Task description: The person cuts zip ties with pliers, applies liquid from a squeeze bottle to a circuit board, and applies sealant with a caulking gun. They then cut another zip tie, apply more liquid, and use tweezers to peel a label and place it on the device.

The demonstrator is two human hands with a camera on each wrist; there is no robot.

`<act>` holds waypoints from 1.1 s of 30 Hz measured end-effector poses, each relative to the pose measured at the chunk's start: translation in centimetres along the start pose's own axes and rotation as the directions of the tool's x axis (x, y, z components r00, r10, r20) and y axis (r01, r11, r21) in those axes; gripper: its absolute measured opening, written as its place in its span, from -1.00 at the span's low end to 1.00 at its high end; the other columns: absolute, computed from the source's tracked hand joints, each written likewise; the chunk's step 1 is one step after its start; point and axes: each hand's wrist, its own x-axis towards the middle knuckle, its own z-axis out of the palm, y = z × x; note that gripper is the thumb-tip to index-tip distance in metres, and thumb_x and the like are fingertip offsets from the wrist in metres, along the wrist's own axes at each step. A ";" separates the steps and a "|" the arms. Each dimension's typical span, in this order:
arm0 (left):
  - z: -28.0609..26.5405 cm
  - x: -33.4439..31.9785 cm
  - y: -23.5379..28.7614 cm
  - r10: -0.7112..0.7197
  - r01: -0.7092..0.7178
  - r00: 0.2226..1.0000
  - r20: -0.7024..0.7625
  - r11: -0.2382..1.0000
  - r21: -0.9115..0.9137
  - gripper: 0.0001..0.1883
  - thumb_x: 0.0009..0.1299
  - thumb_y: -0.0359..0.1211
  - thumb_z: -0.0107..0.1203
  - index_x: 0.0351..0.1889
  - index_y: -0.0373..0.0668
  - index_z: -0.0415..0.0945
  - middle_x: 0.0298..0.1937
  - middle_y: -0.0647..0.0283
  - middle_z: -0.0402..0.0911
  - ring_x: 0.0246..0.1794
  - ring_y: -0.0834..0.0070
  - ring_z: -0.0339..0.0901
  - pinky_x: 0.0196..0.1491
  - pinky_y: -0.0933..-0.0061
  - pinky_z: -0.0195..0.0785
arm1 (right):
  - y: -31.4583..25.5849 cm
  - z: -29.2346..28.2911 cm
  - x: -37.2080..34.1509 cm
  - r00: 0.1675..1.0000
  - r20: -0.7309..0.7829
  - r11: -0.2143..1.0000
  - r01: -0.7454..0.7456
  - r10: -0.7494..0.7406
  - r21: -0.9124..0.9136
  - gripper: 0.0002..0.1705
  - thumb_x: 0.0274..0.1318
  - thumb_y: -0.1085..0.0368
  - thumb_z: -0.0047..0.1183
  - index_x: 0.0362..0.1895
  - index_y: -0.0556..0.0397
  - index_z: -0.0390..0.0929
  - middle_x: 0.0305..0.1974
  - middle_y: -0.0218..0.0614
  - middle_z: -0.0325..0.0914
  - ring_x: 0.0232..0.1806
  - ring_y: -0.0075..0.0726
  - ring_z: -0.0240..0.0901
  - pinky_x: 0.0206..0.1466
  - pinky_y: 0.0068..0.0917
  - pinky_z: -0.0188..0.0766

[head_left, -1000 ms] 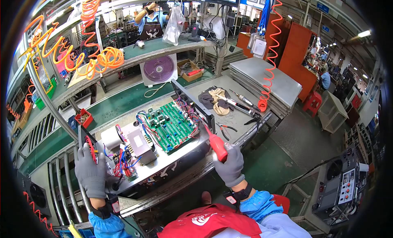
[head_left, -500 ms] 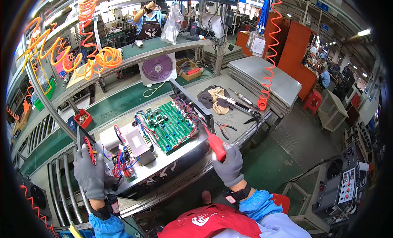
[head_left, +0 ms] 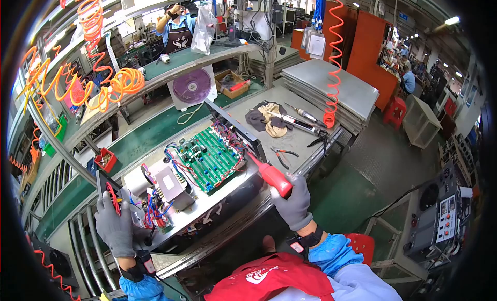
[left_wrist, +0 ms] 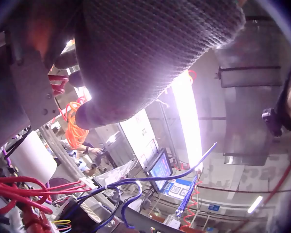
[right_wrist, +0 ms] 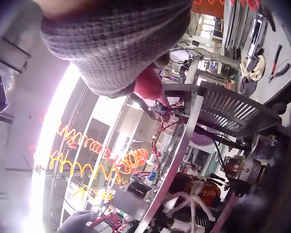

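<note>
An opened electronics chassis (head_left: 214, 195) lies on the bench, with a green circuit board (head_left: 209, 158), a transformer (head_left: 172, 188) and bundled wires showing. My gloved right hand (head_left: 295, 203) grips a red tool (head_left: 275, 180) with a thick body and tapering tip. The tip points at wires inside the chassis's right end panel (head_left: 239, 131); in the right wrist view the glove hides much of the red tool (right_wrist: 149, 85). At the chassis's left end, my gloved left hand (head_left: 115, 226) holds the upright left end panel (head_left: 102, 183), beside red wires (head_left: 111, 192).
Pliers (head_left: 283, 157), a cloth glove (head_left: 275, 126) and other hand tools lie right of the chassis. Stacked metal sheets (head_left: 331, 83) stand beyond them. A purple fan (head_left: 191, 87) is behind, and a red coiled hose (head_left: 335, 57) hangs down at the right.
The head view has swung, so the bench sits further left. My right hand and the red tool have tilted slightly, the tip still by the right end panel. The left hand stays at the left panel.
</note>
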 end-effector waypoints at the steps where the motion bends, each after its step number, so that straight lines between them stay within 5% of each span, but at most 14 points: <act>1: 0.1 -0.1 0.0 -0.012 0.012 1.000 0.014 1.000 0.006 -0.36 0.33 -0.08 0.18 0.33 -0.16 0.35 0.22 0.02 0.48 0.00 0.00 0.53 0.01 0.07 0.42 | -0.2 -0.4 0.0 1.000 0.006 1.000 -0.010 0.010 0.010 -0.45 -0.15 0.28 0.40 -0.04 0.16 0.46 -0.21 -0.04 0.52 -0.20 0.13 0.55 -0.11 -0.12 0.53; 19: -0.3 0.3 0.6 0.018 -0.018 1.000 0.014 0.999 0.043 -0.46 0.38 -0.10 0.14 0.23 -0.19 0.41 0.18 -0.02 0.49 0.09 -0.05 0.52 0.08 0.04 0.39 | 3.2 1.2 0.7 0.907 0.105 0.862 -0.421 0.408 0.282 -0.49 -0.09 0.24 0.37 -0.05 0.17 0.49 -0.19 -0.07 0.52 -0.16 0.06 0.54 -0.07 -0.18 0.49; 27: 0.5 0.5 -0.8 0.077 -0.077 0.997 0.004 0.997 0.004 -0.49 0.39 -0.10 0.11 0.16 -0.27 0.48 0.12 -0.06 0.52 0.05 -0.10 0.53 0.06 0.02 0.38 | 4.4 1.5 0.9 0.919 0.131 0.858 -0.394 0.371 0.330 -0.45 -0.07 0.22 0.38 -0.01 0.14 0.45 -0.14 -0.07 0.56 -0.12 0.04 0.57 -0.06 -0.18 0.52; 33: 0.2 0.7 -0.1 -0.033 0.033 0.996 0.088 0.999 0.009 -0.50 0.35 -0.16 0.16 0.17 -0.28 0.47 0.20 -0.01 0.47 0.15 -0.02 0.49 0.16 0.10 0.35 | 4.6 1.3 1.2 0.931 0.110 0.874 -0.364 0.347 0.322 -0.43 -0.12 0.22 0.40 -0.02 0.13 0.44 -0.14 -0.09 0.56 -0.13 0.04 0.57 -0.08 -0.17 0.53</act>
